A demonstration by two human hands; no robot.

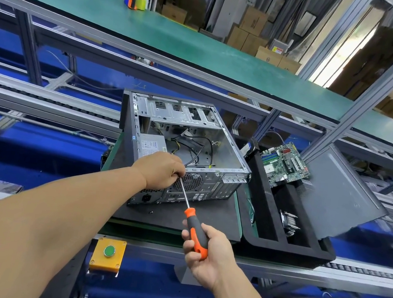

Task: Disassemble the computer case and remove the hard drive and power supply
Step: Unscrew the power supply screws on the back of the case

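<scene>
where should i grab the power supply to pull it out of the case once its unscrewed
Take the grey metal power supply box by its two long side walls, coming from above through the open side of the silver computer case. Its labelled top face is exposed and flat, while its rear sits against the case's back panel. Black cables trail from its inner end, so lift slowly.

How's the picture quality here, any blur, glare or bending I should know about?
Head view: wide-angle bending curves the green shelf and frame rails; the doorway at upper right is blown out; edges and bottom right corner are smeared; the computer case and screwdriver at centre stay sharp.
</scene>
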